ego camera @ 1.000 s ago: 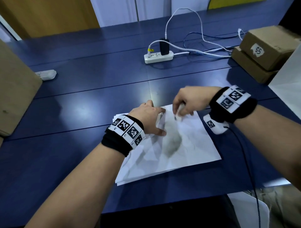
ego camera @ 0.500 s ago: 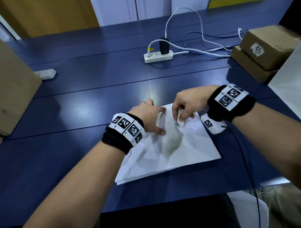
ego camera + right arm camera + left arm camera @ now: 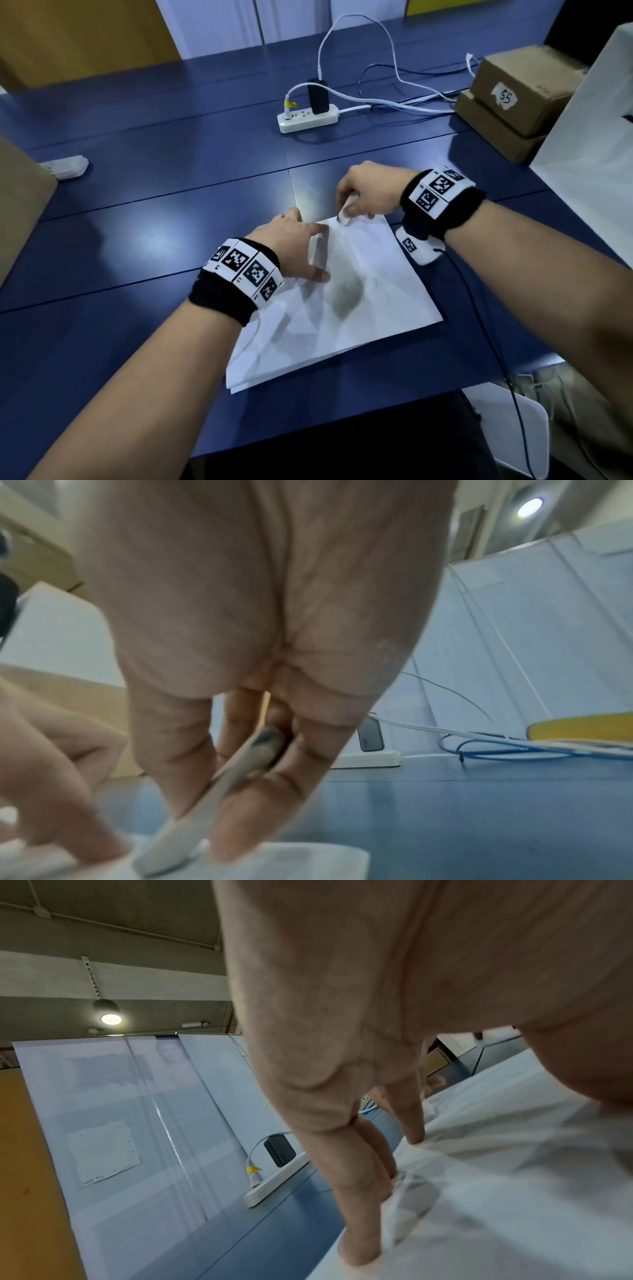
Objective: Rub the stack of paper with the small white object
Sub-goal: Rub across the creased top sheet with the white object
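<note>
The right hand pinches the eraser between thumb and fingers, its lower end on the far edge of the paper stack. The left hand presses spread, straight fingers on the stack's left side. The eraser's upper part is hidden inside the grip.

Bare table leftward; boxes far right.

Head view looks down over the table; both wrist views, low and close, share its power strip.
</note>
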`<state>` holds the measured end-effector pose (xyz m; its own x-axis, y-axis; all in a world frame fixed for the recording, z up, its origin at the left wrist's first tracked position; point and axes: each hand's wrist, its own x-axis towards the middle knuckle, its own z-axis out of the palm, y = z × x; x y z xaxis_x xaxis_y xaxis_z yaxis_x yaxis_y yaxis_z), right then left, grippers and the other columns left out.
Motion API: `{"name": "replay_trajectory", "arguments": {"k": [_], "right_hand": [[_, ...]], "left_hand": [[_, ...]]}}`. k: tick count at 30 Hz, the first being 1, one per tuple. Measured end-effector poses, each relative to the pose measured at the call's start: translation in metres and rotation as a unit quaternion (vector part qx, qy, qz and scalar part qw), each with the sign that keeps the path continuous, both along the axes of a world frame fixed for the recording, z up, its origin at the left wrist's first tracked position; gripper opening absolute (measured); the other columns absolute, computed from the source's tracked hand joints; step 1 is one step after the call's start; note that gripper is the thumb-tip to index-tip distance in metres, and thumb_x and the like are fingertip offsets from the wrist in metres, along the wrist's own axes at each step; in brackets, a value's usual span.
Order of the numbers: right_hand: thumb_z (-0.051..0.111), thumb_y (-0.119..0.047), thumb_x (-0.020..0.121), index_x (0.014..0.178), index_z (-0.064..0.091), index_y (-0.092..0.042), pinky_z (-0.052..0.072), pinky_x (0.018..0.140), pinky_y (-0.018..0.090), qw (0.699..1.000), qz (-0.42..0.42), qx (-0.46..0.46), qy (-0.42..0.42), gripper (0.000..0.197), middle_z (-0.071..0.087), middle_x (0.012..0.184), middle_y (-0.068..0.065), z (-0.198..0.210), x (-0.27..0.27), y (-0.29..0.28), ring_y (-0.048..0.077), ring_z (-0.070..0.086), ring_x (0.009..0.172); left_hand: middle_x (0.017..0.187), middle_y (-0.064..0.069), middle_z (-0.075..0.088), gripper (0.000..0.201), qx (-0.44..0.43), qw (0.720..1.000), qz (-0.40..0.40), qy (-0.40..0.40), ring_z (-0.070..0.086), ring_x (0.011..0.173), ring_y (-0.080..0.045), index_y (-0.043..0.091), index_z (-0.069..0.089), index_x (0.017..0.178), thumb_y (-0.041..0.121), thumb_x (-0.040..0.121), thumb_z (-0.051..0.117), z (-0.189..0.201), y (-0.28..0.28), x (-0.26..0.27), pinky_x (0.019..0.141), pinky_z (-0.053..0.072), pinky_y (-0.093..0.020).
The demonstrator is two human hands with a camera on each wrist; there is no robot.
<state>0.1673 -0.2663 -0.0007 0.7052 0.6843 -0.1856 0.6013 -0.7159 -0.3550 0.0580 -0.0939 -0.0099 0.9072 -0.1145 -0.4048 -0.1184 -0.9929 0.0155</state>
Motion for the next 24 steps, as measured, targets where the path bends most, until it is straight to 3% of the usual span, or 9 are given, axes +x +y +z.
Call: {"name": "replay_trajectory", "arguments": {"k": [2, 5, 9, 11, 13, 15, 17, 21, 24], "right_hand": [[0.074, -0.026, 0.078, 0.087, 0.075, -0.025, 0.057, 0.067, 0.031, 0.999, 0.023, -0.012, 0.03, 0.01, 0.072, 0.068, 0.001, 0.0, -0.004, -0.005, 0.01, 0.065, 0.05], [0.078, -0.029, 0.075, 0.086, 0.076, -0.027, 0.059, 0.064, 0.037, 0.985, 0.086, -0.084, 0.12, 0.011, 0.072, 0.069, 0.004, 0.003, -0.018, -0.012, 0.012, 0.065, 0.05], [0.076, -0.032, 0.076, 0.086, 0.075, -0.027, 0.059, 0.067, 0.033, 0.999, 0.021, -0.029, 0.03, 0.011, 0.074, 0.074, 0.002, 0.001, -0.006, -0.006, 0.013, 0.067, 0.052], [0.074, -0.026, 0.079, 0.088, 0.074, -0.024, 0.053, 0.062, 0.027, 1.0, -0.006, -0.008, -0.005, 0.009, 0.075, 0.081, 0.005, 0.002, -0.002, -0.005, 0.014, 0.067, 0.053], [0.076, -0.024, 0.077, 0.087, 0.075, -0.023, 0.052, 0.059, 0.028, 0.999, 0.024, -0.032, 0.037, 0.01, 0.074, 0.074, 0.005, 0.005, -0.006, -0.006, 0.013, 0.065, 0.05], [0.077, -0.024, 0.073, 0.084, 0.076, -0.027, 0.06, 0.063, 0.038, 0.987, 0.079, -0.09, 0.109, 0.011, 0.072, 0.068, 0.005, 0.005, -0.016, -0.008, 0.011, 0.064, 0.048], [0.077, -0.028, 0.07, 0.081, 0.075, -0.03, 0.062, 0.066, 0.047, 0.983, 0.092, -0.104, 0.12, 0.011, 0.072, 0.067, 0.003, 0.003, -0.018, -0.006, 0.011, 0.065, 0.049], [0.076, -0.029, 0.076, 0.085, 0.074, -0.025, 0.061, 0.073, 0.04, 1.0, 0.008, -0.018, 0.014, 0.01, 0.073, 0.071, 0.0, 0.005, 0.0, -0.002, 0.013, 0.067, 0.052], [0.076, -0.024, 0.078, 0.086, 0.075, -0.023, 0.06, 0.069, 0.034, 0.998, 0.035, -0.037, 0.047, 0.008, 0.072, 0.067, 0.001, 0.006, -0.008, -0.007, 0.012, 0.065, 0.049]], "left_hand": [[0.122, -0.006, 0.039, 0.099, 0.0, 1.0, 0.0, 0.001, 0.042, 0.122, -0.027, 0.041, 0.027, 0.151, 0.072, 0.068, 0.071, 0.0, 0.0, 0.0, 0.09, 0.049, -0.046], [0.122, -0.005, 0.038, 0.096, -0.006, 1.0, 0.004, 0.003, 0.041, 0.122, -0.027, 0.041, 0.029, 0.15, 0.07, 0.069, 0.072, -0.001, 0.0, 0.0, 0.088, 0.048, -0.044], [0.123, -0.006, 0.039, 0.099, -0.002, 1.0, -0.001, 0.002, 0.042, 0.121, -0.028, 0.041, 0.027, 0.151, 0.072, 0.068, 0.071, -0.001, -0.001, 0.0, 0.087, 0.049, -0.044], [0.123, -0.006, 0.038, 0.1, 0.0, 1.0, 0.001, 0.003, 0.042, 0.121, -0.028, 0.041, 0.027, 0.151, 0.072, 0.068, 0.071, -0.001, -0.001, 0.0, 0.085, 0.048, -0.044], [0.121, -0.005, 0.038, 0.099, -0.002, 1.0, 0.003, 0.002, 0.042, 0.121, -0.028, 0.04, 0.027, 0.151, 0.071, 0.068, 0.072, 0.0, -0.001, -0.001, 0.086, 0.049, -0.045], [0.116, -0.003, 0.036, 0.098, -0.006, 1.0, 0.005, 0.001, 0.041, 0.121, -0.027, 0.04, 0.029, 0.151, 0.071, 0.068, 0.072, 0.0, 0.0, 0.0, 0.087, 0.048, -0.044], [0.114, -0.002, 0.035, 0.098, -0.007, 1.0, 0.005, 0.002, 0.041, 0.121, -0.028, 0.04, 0.029, 0.151, 0.07, 0.068, 0.072, 0.0, 0.0, 0.0, 0.087, 0.048, -0.044], [0.125, -0.006, 0.038, 0.099, -0.003, 1.0, 0.004, 0.007, 0.04, 0.122, -0.029, 0.04, 0.026, 0.152, 0.07, 0.069, 0.072, 0.0, -0.002, 0.0, 0.09, 0.049, -0.047], [0.118, -0.004, 0.036, 0.098, -0.003, 1.0, 0.006, 0.007, 0.041, 0.121, -0.028, 0.04, 0.027, 0.151, 0.07, 0.069, 0.072, 0.0, -0.001, 0.0, 0.09, 0.049, -0.047]]}}
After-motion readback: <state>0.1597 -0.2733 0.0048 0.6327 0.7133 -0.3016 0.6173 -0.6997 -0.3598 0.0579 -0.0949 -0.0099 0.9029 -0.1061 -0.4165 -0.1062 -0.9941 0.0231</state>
